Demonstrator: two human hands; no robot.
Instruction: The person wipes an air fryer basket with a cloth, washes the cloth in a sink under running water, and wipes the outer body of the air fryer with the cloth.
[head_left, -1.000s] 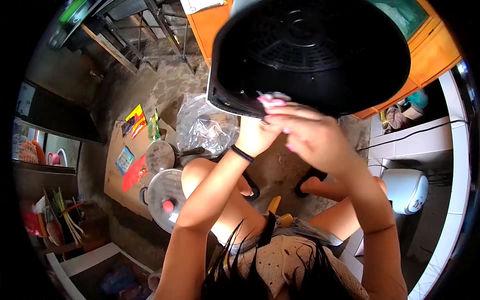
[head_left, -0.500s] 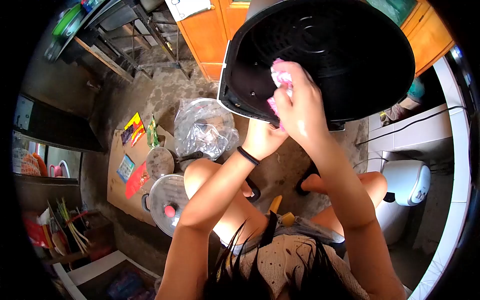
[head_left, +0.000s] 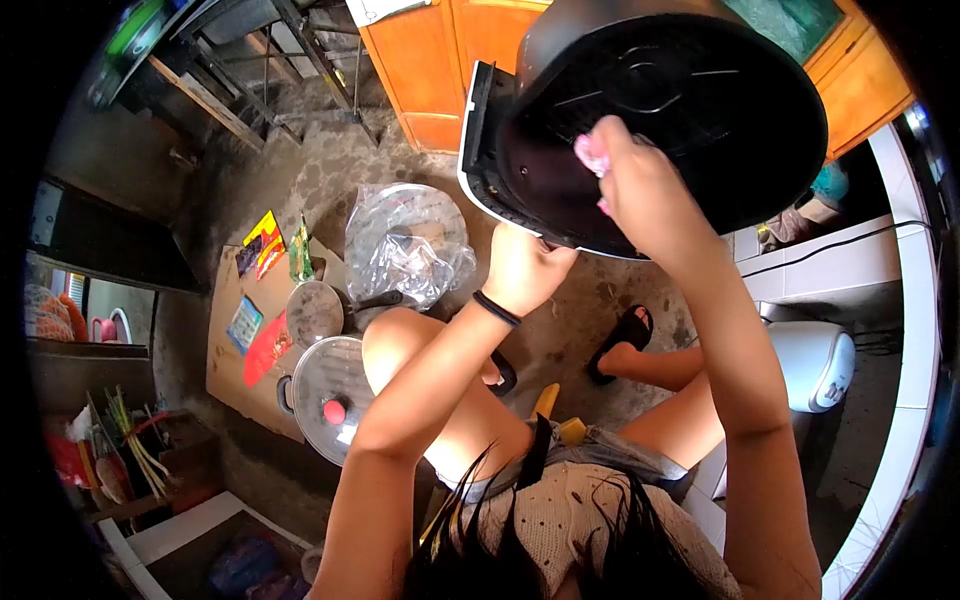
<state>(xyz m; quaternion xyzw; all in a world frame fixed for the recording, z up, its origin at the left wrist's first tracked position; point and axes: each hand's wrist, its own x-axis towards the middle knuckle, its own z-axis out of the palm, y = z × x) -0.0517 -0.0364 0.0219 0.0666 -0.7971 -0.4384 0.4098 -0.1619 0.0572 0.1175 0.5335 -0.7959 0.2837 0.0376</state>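
A large black basket (head_left: 740, 150) with a round, dark inside is tilted toward me at the top of the view. My left hand (head_left: 530, 268) grips it from below, at the lower edge near the white-trimmed front; its fingers are partly hidden behind that part. Inside the basket, my right hand (head_left: 640, 180) is closed on a pink and white cloth (head_left: 592, 154), close to the inner wall. Slots and a round centre show faintly on the basket's bottom.
On the floor at left, a cardboard sheet (head_left: 232, 300) bears colourful packets, a small pan (head_left: 315, 313) and a glass lid (head_left: 325, 385). Beside it lies a plastic-wrapped round item (head_left: 410, 240). Orange cabinets (head_left: 410, 70) stand ahead; a light blue-white appliance (head_left: 815, 365) is at right.
The basket has shifted right and tipped, showing more of its outer side. My right hand has moved deeper into it with the cloth. My left hand keeps its hold underneath.
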